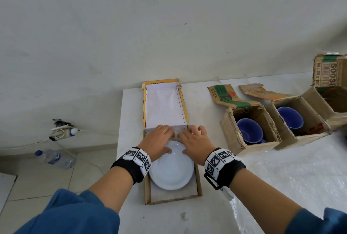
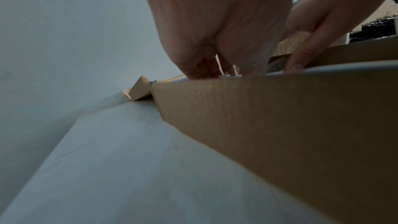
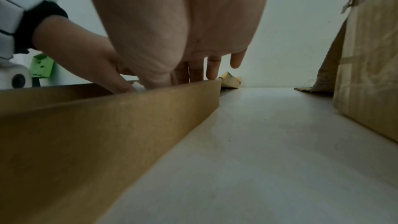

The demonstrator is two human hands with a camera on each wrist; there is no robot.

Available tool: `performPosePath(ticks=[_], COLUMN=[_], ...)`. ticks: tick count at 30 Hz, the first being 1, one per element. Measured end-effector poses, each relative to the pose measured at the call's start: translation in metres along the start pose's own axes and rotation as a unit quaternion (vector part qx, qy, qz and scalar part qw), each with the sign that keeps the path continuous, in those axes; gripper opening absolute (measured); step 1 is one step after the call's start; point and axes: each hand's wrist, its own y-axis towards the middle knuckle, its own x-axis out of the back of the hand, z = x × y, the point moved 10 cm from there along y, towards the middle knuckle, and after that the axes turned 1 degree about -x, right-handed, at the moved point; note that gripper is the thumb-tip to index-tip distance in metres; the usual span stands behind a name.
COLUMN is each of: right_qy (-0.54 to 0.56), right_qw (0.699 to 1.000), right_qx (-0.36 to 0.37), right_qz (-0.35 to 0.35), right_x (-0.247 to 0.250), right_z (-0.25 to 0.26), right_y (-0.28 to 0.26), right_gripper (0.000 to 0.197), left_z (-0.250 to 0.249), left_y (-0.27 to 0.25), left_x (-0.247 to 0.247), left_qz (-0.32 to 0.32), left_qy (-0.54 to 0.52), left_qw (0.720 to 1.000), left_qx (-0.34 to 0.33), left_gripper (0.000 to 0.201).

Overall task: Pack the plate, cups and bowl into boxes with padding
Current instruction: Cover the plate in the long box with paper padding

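A white plate (image 1: 171, 169) lies in a flat brown cardboard box (image 1: 199, 177) with its yellow-edged lid (image 1: 163, 106) folded back flat. My left hand (image 1: 157, 139) and right hand (image 1: 195, 140) both hold the plate's far rim, thumbs on top and fingers reaching down past the edge. A bit of crumpled clear padding (image 1: 175, 132) shows between them. In the left wrist view the fingers (image 2: 204, 67) dip behind the box wall (image 2: 280, 117). In the right wrist view the fingers (image 3: 193, 72) point down into the box. Two blue cups (image 1: 248, 130) (image 1: 290, 117) sit in separate open boxes at the right.
A third open box (image 1: 330, 102) stands at the far right, its contents dark. A sheet of bubble wrap (image 1: 291, 173) covers the table's right side. The table's left edge is just left of the plate box. On the floor are a water bottle (image 1: 54, 158) and a power strip (image 1: 62, 132).
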Motion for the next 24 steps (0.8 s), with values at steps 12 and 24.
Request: performPosePath(ticks=[12, 24], right_qy=[0.031, 0.454], right_qw=[0.999, 0.888], right_qx=[-0.020, -0.033], right_qz=[0.007, -0.065], right_x=[-0.003, 0.080], right_z=[-0.008, -0.079], right_y=[-0.004, -0.098], right_gripper=[0.041, 0.016], left_z=[0.000, -0.068], left_y=[0.001, -0.024], left_x=[-0.009, 0.055], left_qz=[0.013, -0.164], left_qy=[0.044, -0.074], left_qw=[0.999, 0.981], left_qx=[-0.012, 0.069], left_gripper=[0.050, 0.017])
